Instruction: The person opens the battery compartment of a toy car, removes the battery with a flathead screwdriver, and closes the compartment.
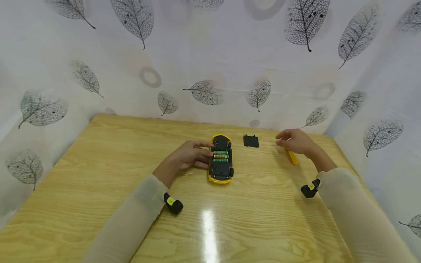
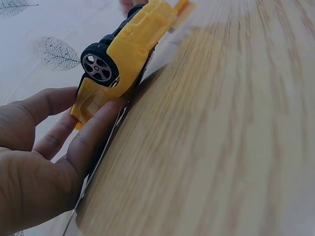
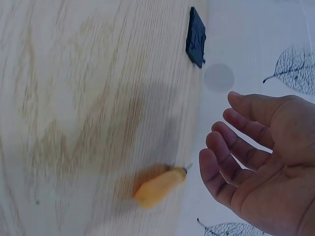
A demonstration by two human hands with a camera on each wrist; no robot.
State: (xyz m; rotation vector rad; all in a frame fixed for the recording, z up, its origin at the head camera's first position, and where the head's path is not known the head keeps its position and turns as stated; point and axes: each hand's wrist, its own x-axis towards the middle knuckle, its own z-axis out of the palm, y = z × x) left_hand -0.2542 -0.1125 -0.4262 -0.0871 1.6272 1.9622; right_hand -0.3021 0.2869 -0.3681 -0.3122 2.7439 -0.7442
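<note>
In the head view, a yellow toy car is seen lying wheels-up on the wooden bench, its underside exposed and three batteries seated side by side in its open compartment. At the car's left side the left hand is placed, with fingertips laid against the body. Just right of the car's far end, a black panel is set down flat. Well to the right of the car, the right hand is held over a yellow-handled tool.

In the left wrist view, the car's yellow side is gripped between thumb and fingers, below a silver-spoked wheel.

In the right wrist view, the fingers are loosely bent and spread, and nothing is held. A thin metal shaft is shown on the tool, which is placed farther from the car than the panel.
</note>
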